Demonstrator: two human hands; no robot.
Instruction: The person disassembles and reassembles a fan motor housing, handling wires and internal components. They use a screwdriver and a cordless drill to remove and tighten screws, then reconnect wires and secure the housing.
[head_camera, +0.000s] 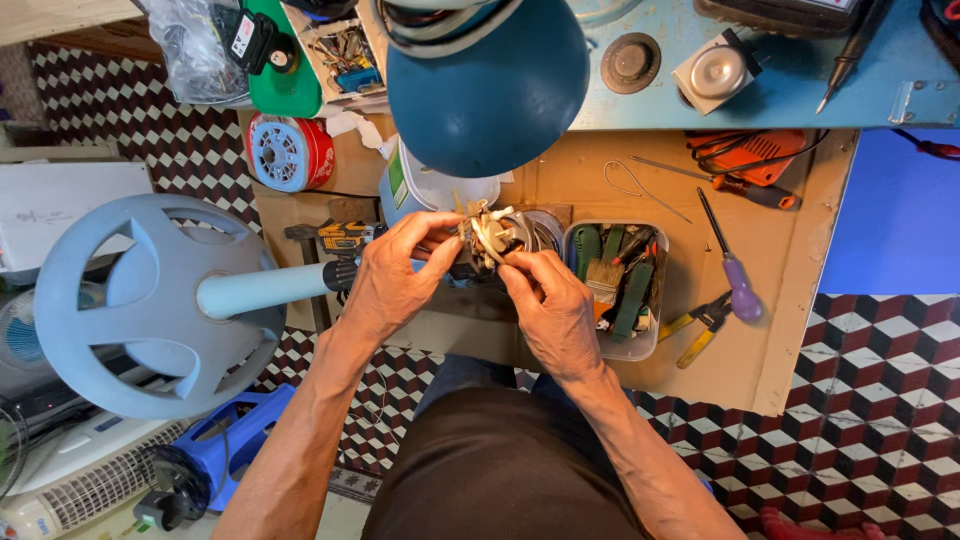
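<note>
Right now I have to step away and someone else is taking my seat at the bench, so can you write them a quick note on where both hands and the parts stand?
Left hand: fingers pinch the small wired part from the left.
Right hand: fingertips grip the same part from the right, held above the bench edge.
Nearby: fan base on its pole at left, tool tray just right of the hands, purple screwdriver and yellow pliers beyond it, blue lamp overhead.
Done: the part is in hand, wires exposed.
Left: cannot tell from this view; the hands hide the detail of the wiring.
</note>
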